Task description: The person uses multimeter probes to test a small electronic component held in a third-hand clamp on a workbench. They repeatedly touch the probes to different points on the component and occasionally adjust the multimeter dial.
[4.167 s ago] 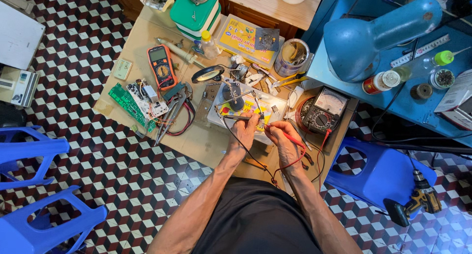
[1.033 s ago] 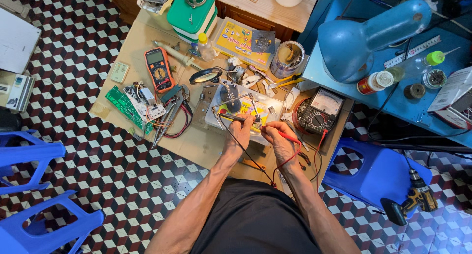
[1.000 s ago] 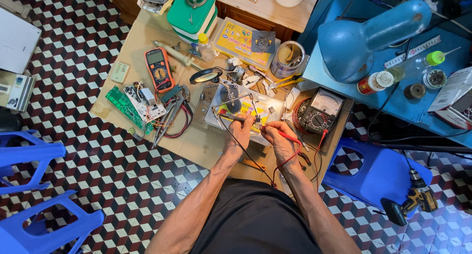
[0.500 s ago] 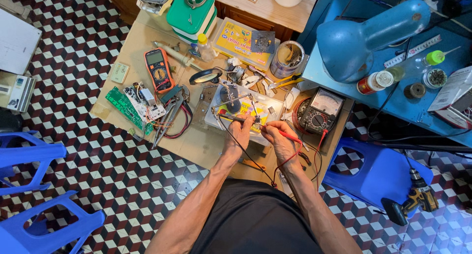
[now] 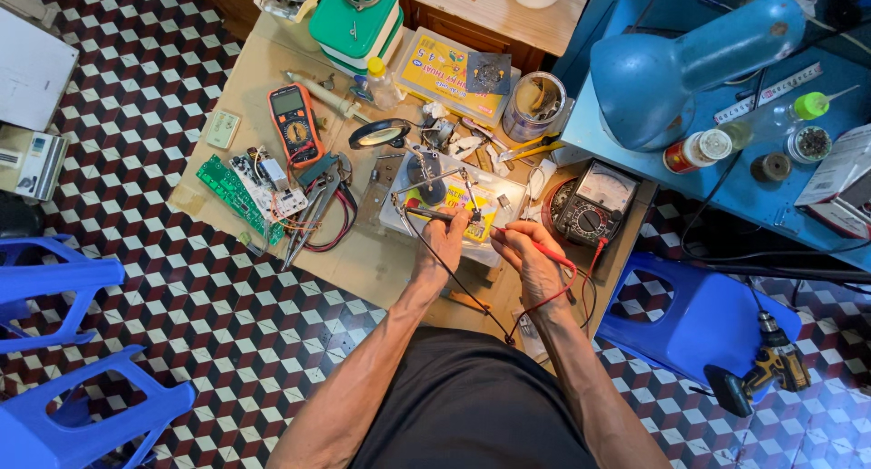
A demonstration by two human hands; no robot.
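Gripping a black probe (image 5: 426, 213) and red probe (image 5: 544, 249), the hands work mid-table (image 5: 363, 260), hemmed by clutter, near edge bare.

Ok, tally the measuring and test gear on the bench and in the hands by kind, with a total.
Digital multimeters: 1, orange-cased
Analog meters: 1, black with a needle dial
Test probes: 2, black probe in the left hand, red probe in the right hand
Total: 4
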